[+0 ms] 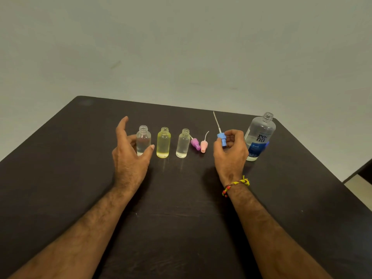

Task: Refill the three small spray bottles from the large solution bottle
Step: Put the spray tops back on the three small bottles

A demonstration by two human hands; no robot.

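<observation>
Standing uncapped: three partly filled spray bottles (pixel 163 142), solution bottle (pixel 259 136).

Three small uncapped spray bottles (pixel 143 140) (pixel 163 142) (pixel 183 143) — three loose spray heads (pixel 195 144) (pixel 204 146) (pixel 222 139) — one large solution bottle (pixel 260 136).

The large solution bottle (pixel 259 137) carries "renu" in dark letters, with "fresh" on its blue label below.

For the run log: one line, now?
left hand: open by leftmost bottle | right hand: holds blue sprayer | all bottles uncapped
</observation>
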